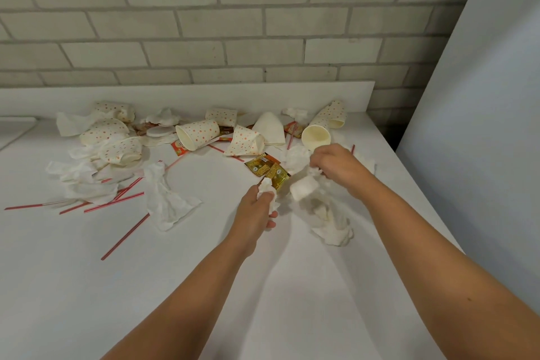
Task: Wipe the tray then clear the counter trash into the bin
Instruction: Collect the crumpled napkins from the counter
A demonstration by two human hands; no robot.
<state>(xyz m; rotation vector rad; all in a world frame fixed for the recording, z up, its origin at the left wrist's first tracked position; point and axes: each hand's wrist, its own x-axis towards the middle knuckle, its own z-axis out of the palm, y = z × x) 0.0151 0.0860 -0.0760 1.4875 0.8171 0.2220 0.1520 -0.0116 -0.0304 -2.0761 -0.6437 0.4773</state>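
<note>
Trash is strewn over the white counter [204, 257]. My left hand [255, 210] grips a crumpled white napkin [267, 191] near the counter's middle. My right hand [336, 168] pinches a second, longer crumpled napkin [324, 207] that hangs down and trails onto the counter. Between the two hands lie yellow sauce packets [267, 168]. Several dotted paper cups [198, 134] lie tipped along the back wall, with red-striped straws [114, 202] and more napkins [166, 199] to the left. No tray or bin shows in view.
A brick wall runs behind the counter's raised back edge [204, 93]. A pale panel [482, 126] stands at the right, past the counter's right edge. A sink-like recess [14, 128] shows at the far left.
</note>
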